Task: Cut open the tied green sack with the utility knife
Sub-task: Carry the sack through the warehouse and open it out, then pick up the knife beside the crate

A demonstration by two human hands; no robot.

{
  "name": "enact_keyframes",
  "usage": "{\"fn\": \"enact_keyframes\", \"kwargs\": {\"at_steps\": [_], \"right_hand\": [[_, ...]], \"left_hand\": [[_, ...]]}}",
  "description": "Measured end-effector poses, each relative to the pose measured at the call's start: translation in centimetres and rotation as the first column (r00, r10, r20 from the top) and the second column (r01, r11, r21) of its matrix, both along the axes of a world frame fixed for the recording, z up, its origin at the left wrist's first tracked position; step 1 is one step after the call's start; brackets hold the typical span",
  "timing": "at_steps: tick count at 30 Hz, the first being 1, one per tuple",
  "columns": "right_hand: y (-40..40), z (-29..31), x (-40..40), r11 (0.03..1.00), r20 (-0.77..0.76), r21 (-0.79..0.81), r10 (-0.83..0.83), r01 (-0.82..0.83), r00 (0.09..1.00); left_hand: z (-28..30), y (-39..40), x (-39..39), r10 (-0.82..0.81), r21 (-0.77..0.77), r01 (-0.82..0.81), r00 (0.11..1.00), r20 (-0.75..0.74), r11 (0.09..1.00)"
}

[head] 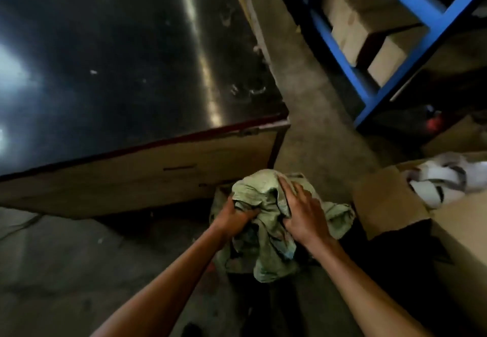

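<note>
Hands are gripping a crumpled green sack point(271, 205) on the floor: the left hand point(234, 218) is clenching a bunch of fabric, the right hand point(303, 215) is pressing down on folds beside it. No utility knife is showing, so the cutting step likely calls for fetching one first. Beyond the hands, a dark table point(118, 60) is standing; to their right, an open cardboard box point(390, 199).

— How many sacks?
— One green sack point(266, 199), with two hands on it: the left hand point(233, 218) and the right hand point(303, 215).
— Desks?
— One dark-topped desk point(118, 73).
— And boxes?
— One open cardboard box point(390, 199) beside the sack. On the one blue rack point(411, 20), about four; they blur together.
</note>
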State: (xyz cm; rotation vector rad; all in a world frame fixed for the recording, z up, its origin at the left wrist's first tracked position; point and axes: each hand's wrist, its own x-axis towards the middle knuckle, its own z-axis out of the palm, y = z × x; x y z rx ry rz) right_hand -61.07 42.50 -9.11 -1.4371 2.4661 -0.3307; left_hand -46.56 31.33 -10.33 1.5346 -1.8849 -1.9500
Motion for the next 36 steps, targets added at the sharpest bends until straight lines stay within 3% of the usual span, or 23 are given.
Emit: {"fn": "enact_keyframes", "kwargs": {"at_steps": [5, 8, 10, 14, 17, 21, 24, 28, 32, 36], "right_hand": [[-0.4, -13.4, -1.9, 0.976, 0.025, 0.200, 0.083, -0.086, 0.996], [-0.5, -19.7, -1.6, 0.932, 0.106, 0.357, 0.033, -0.069, 0.994], [-0.8, -21.5, -0.6, 0.916, 0.152, 0.401, -0.078, 0.011, 0.985], [-3.1, -19.7, 4.7, 0.984, 0.174, -0.016, -0.172, 0.178, 0.970], [-5.9, -17.1, 11.1, 0.955, 0.127, -0.284, -0.051, 0.086, 0.991], [-7.9, -18.4, 19.9, 0.943, 0.204, -0.333, 0.074, -0.002, 0.976], [-7.9, -24.7, 26.1, 0.974, 0.221, -0.221, 0.105, -0.055, 0.970], [-6.6, -35.5, 30.7, 0.977, 0.238, 0.098, 0.159, -0.187, 0.958], [-6.0, -45.2, 31.6, 0.960, 0.173, 0.259, 0.062, -0.106, 0.983], [-5.6, -56.0, 31.0, 0.902, 0.118, 0.412, 0.085, -0.127, 0.989]], "left_hand": [[-10.3, 1.3, -1.6, -0.017, -0.022, 0.024, 0.959, 0.284, 0.999], [-15.3, 2.0, -0.5, -0.112, 0.047, 0.103, 0.950, 0.290, 0.994], [-16.8, 1.8, 1.2, -0.150, -0.007, 0.160, 0.937, 0.315, 0.987], [-17.1, 0.5, 7.2, -0.128, -0.206, 0.245, 0.881, 0.456, 0.947], [-16.7, -0.9, 12.8, -0.089, -0.333, 0.283, 0.864, 0.495, 0.900], [-18.1, -1.5, 20.5, -0.082, -0.430, 0.340, 0.853, 0.516, 0.836], [-21.5, -1.3, 26.7, -0.106, -0.464, 0.401, 0.835, 0.541, 0.790], [-28.9, -1.9, 32.8, -0.161, -0.478, 0.483, 0.807, 0.568, 0.733], [-38.0, -2.4, 35.7, -0.222, -0.453, 0.545, 0.777, 0.589, 0.706], [-47.3, -1.5, 37.8, -0.275, -0.448, 0.588, 0.762, 0.587, 0.673]]}}
